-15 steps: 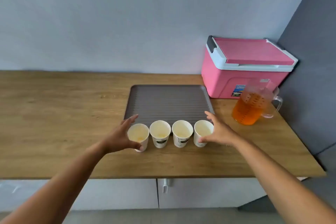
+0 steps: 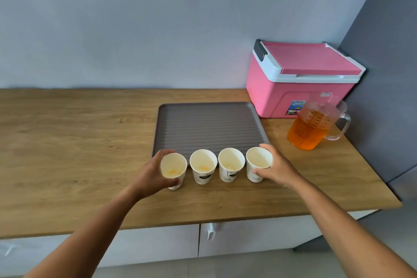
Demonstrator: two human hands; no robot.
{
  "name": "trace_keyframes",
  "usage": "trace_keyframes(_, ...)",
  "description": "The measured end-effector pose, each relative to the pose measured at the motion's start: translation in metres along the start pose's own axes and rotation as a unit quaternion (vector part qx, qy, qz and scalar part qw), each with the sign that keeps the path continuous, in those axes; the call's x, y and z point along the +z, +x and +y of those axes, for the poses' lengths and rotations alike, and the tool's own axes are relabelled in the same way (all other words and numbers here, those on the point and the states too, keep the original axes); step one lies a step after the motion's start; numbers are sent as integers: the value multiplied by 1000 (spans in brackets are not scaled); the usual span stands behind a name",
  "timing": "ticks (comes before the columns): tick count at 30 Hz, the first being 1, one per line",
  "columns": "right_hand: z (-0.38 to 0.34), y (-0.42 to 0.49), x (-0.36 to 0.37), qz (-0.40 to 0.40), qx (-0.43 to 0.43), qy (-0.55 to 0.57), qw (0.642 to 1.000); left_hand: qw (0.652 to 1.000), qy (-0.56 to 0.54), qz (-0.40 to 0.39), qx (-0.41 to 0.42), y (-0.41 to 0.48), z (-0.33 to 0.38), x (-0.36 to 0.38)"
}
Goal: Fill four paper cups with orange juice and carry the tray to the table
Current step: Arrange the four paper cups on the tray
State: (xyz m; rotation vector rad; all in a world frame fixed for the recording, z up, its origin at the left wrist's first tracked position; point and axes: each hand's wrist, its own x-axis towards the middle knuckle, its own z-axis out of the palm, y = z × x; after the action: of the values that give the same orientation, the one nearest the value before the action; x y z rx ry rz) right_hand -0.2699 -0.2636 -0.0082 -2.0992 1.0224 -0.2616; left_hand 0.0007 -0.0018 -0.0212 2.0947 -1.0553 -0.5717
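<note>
Several white paper cups stand in a row on the wooden counter, just in front of a grey ribbed tray [image 2: 209,126]. My left hand [image 2: 153,175] grips the leftmost cup [image 2: 173,168], fingers curled round its far side. My right hand [image 2: 278,168] grips the rightmost cup [image 2: 258,162]. Between them stand two more cups [image 2: 203,166] [image 2: 231,163], untouched. The cups hold only traces of orange liquid at the bottom. A clear measuring jug [image 2: 313,124] partly filled with orange juice stands to the right of the tray.
A pink cooler box [image 2: 300,79] with a white-rimmed lid sits at the back right against the wall. A dark grey wall panel closes off the right side. The counter [image 2: 67,142] stretches to the left; white cabinet doors lie below its front edge.
Both hands have closed round the end cups: the fingers that were spread beside them half a second ago now wrap the leftmost and rightmost cups.
</note>
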Motion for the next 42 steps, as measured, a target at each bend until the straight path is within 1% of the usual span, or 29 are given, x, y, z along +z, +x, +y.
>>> trace_keyframes(3,-2,4,-4,11,-1,13,1000,1000,-24,3,4,9,-3,-12)
trace_keyframes(6,-10,19,-12,30,-6,35,999,998,-54,24,4,25,2,-26)
trace_keyframes(10,-27,54,-16,55,-15,50,997,998,-47,45,10,60,14,-34)
trace_keyframes(14,-41,96,-4,46,-7,54,997,997,-49,58,-11,105,25,-22)
trace_keyframes(20,-56,160,13,52,-24,46,997,997,-31,73,-20,167,40,1)
trace_keyframes(25,-62,198,17,27,-31,23,999,996,-30,74,-28,204,45,9)
trace_keyframes(33,-66,220,24,15,-41,27,999,996,-31,69,-41,224,41,12)
trace_keyframes(38,-62,219,27,10,-44,28,999,996,-36,59,-54,224,39,14)
trace_keyframes(42,-62,213,25,8,-49,44,998,997,-35,54,-47,218,41,13)
